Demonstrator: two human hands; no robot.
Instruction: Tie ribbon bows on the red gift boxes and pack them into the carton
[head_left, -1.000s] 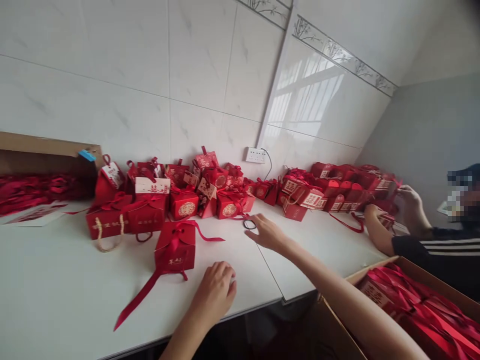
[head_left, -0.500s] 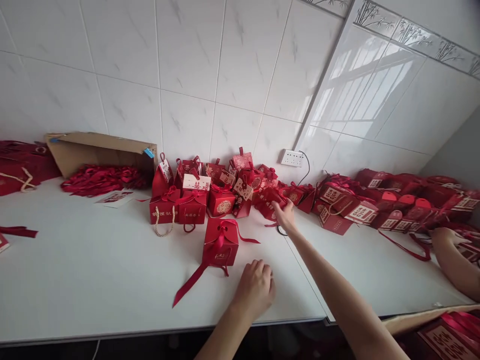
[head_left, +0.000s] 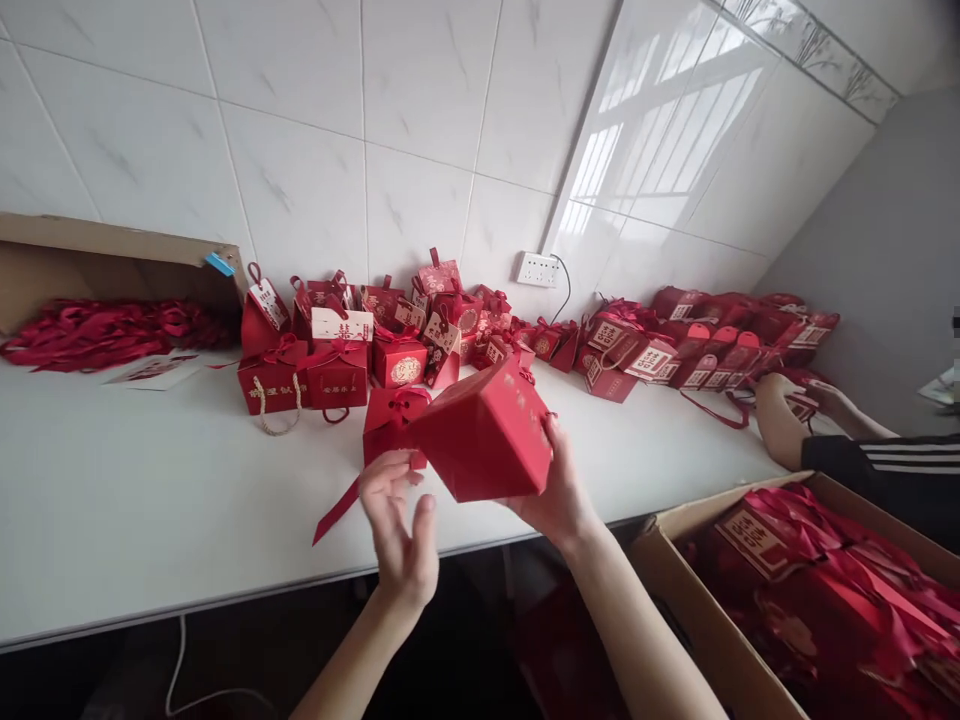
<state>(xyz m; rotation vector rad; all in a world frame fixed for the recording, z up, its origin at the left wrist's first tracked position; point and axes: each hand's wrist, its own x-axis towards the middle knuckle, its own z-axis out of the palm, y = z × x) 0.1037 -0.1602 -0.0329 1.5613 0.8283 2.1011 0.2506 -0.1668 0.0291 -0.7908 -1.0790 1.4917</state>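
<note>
A red gift box [head_left: 487,440] is tilted in the air above the table's front edge, its plain side and base toward me. My right hand [head_left: 559,490] grips it from the right and below. My left hand [head_left: 401,525] is raised just to the left of the box, fingers apart and holding nothing. Behind the held box, partly covered by it, a red ribbon-tied gift box [head_left: 384,422] stands on the table. One of its ribbon tails [head_left: 336,513] trails toward the front, behind my left hand.
Several decorated red boxes [head_left: 337,375] are grouped against the tiled wall. Red ribbons [head_left: 112,330] spill from a cardboard box [head_left: 97,240] at left. At right, a carton [head_left: 720,610] full of red boxes adjoins the table; another person's arm [head_left: 780,420] reaches in beyond it.
My right hand has lifted a red box off the table and brought it toward me. My left hand has risen from the tabletop and opened. The view has swung to the right.
</note>
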